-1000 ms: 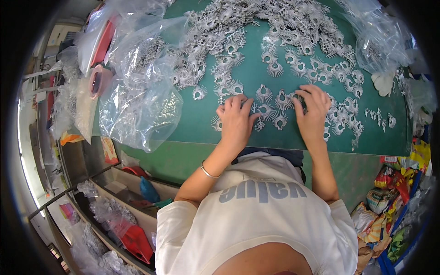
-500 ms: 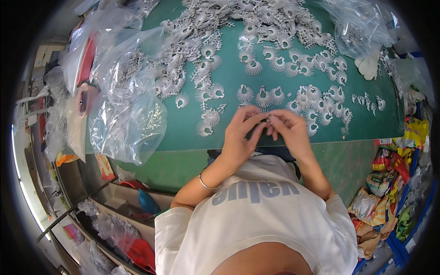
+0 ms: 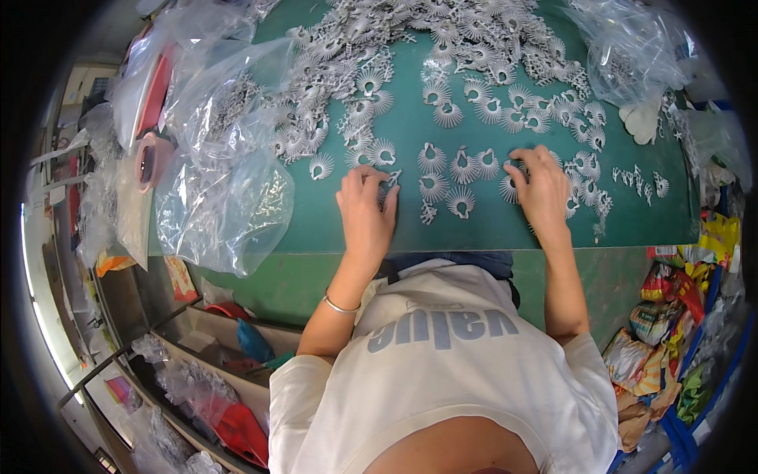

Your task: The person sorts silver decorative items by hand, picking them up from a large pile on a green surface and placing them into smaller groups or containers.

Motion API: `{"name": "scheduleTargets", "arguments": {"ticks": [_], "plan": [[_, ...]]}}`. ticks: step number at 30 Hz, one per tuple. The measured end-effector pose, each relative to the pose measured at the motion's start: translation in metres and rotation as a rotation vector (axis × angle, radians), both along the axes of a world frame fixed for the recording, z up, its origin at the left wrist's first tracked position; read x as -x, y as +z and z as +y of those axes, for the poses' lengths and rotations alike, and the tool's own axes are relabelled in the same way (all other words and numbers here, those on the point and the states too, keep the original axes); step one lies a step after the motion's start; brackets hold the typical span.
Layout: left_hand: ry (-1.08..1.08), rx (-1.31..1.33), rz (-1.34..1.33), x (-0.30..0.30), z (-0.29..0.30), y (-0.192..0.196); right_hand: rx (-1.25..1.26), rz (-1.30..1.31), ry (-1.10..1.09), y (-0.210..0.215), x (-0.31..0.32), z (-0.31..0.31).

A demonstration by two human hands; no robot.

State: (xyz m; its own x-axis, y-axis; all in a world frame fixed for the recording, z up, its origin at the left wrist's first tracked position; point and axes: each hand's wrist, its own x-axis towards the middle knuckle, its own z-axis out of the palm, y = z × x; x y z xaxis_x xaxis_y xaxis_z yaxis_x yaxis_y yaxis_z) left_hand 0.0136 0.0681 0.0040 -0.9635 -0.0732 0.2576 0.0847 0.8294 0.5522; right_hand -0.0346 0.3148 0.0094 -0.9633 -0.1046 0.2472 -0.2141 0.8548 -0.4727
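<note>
On the green table top (image 3: 482,229), my left hand (image 3: 366,212) lies over the front end of the left pile, its fingers curved and apart. Beside its fingertips is a small grey branch-shaped piece (image 3: 394,178). My right hand (image 3: 543,193) is at the small group's right side, thumb and forefinger apart. Its fingertips are next to a fan-shaped grey piece (image 3: 508,189), partly covered by the hand. Between my hands lie several loose fans, including a nearer fan (image 3: 460,202) and another fan (image 3: 432,188), with a small branch piece (image 3: 428,213) below.
A large heap of grey pieces (image 3: 474,39) spreads along the far side. Clear plastic bags (image 3: 225,209) cover the left end, and another bag (image 3: 628,51) stands far right. A pink-rimmed tool or roll (image 3: 150,162) sits at left. Colourful packets (image 3: 632,355) fill the lower right.
My hands were together at the near middle, fingers pinched; they have moved apart, left to the left pile and right to the right cluster. Two fans and a branch piece now show between them.
</note>
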Motion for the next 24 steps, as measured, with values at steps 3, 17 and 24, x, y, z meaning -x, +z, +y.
{"name": "scheduleTargets", "arguments": {"ticks": [3,17,24], "plan": [[-0.042,-0.158,0.058,0.005,0.003,0.005,-0.016,0.014,0.033,-0.006,0.001,0.006],[-0.566,-0.292,0.006,0.039,0.107,0.039,1.274,-0.577,-0.214,0.025,-0.019,0.088],[-0.479,0.063,-0.021,0.05,0.081,0.016,-0.105,0.3,-0.404,0.0,0.003,0.212]]}}
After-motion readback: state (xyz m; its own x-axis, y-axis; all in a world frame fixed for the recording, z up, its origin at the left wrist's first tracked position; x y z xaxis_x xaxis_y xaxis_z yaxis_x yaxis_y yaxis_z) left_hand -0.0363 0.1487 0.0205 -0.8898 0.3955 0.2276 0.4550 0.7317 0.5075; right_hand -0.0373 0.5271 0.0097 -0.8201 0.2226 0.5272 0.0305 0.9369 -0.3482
